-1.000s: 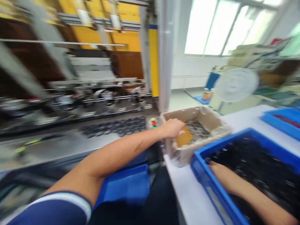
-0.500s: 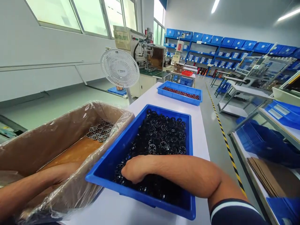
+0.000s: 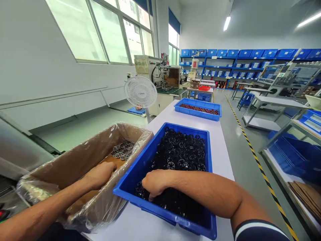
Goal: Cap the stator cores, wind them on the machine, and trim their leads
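Note:
My right hand (image 3: 155,182) rests in a blue bin (image 3: 208,147), fingers curled down into a heap of black ring-shaped parts (image 3: 183,155); what the fingers hold is hidden. My left hand (image 3: 100,174) reaches into a plastic-lined cardboard box (image 3: 75,160) just left of the bin. It lies over the box's brown bottom with fingers bent, and I cannot see anything in them. Several rings (image 3: 122,151) lie in a flat layer at the box's far end.
Both containers sit on a long white table (image 3: 220,134). Farther along stand a second blue bin of dark red parts (image 3: 199,108) and a white fan (image 3: 140,92). An aisle with a yellow-black floor stripe (image 3: 250,147) runs on the right, past tables and shelves of blue bins.
The view has swung from a machine on the left round to the table. My left hand has moved forward in the box; my right hand has stayed in the heap of rings.

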{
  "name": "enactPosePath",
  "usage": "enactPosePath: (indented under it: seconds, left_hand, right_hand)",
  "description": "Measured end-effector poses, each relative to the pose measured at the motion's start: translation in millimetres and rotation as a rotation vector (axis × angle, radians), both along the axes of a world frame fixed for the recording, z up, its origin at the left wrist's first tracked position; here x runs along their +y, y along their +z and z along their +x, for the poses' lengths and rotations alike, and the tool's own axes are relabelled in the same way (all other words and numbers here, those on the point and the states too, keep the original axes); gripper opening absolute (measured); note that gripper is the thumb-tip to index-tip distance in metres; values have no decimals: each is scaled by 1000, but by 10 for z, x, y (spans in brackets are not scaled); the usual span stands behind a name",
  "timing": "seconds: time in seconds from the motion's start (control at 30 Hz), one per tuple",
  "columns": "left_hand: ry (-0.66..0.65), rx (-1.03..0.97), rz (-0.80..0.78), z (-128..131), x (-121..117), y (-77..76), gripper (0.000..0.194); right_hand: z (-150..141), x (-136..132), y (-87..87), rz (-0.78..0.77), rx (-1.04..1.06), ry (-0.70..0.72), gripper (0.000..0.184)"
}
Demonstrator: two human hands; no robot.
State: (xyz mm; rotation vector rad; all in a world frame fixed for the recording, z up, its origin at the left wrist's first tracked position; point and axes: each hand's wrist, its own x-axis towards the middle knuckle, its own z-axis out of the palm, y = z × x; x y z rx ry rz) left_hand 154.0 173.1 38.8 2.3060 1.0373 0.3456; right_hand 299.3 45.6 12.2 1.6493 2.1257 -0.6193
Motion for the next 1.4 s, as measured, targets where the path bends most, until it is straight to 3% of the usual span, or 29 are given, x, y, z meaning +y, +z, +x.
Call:
enactPosePath:
  seconds: [0.1, 0.2, 0.27, 0.33, 0.43, 0.53, 0.63, 0.73, 0.83, 0.93, 1.07, 1.4]
  left_hand:
    - [47, 9, 78, -253, 161, 288, 5]
    - [194, -172, 5, -638, 27, 551, 31]
    - [308, -414, -109, -940, -225, 584, 47]
    - [385, -603, -220, -1235, -544, 476, 54]
    - [447, -785, -418, -1599, -1036, 173, 47]
    - [358, -991, -564, -1804, -1442, -74, 48]
    - [177, -1096, -538, -1879, -1610, -190, 47]
    - [104, -1165, -509, -1942, -1610, -247, 49]
    - [93, -1197, -594, -1984, -1664, -275, 61]
    - [105, -1179, -685, -2000, -1768, -293, 72]
    - [78, -1202, -704, -2009, -1841, -333, 67]
    - [57, -1175, -783, -1893, -1887, -426, 72]
  right_hand:
    - [-17, -38, 24, 20, -35, -24, 30]
    - [-30, -54, 7, 84, -56, -78, 29]
    - [-22, -40, -28, 159, -49, -125, 29]
    - [-3, -18, -73, 263, -21, -166, 28]
    - [-3, -36, -120, 464, 48, -200, 25]
    - [-109, -132, -64, 694, 153, -182, 21]
    - [-353, -200, 149, 913, 339, -104, 27]
    - [-764, -328, 417, 1070, 618, -6, 27]
    - [-1191, -608, 527, 1110, 836, 71, 10]
    - [-1415, -821, 418, 1036, 919, 201, 9]
    - [-1424, -871, 254, 984, 955, 249, 23]
    - [-1398, -849, 197, 980, 935, 328, 37]
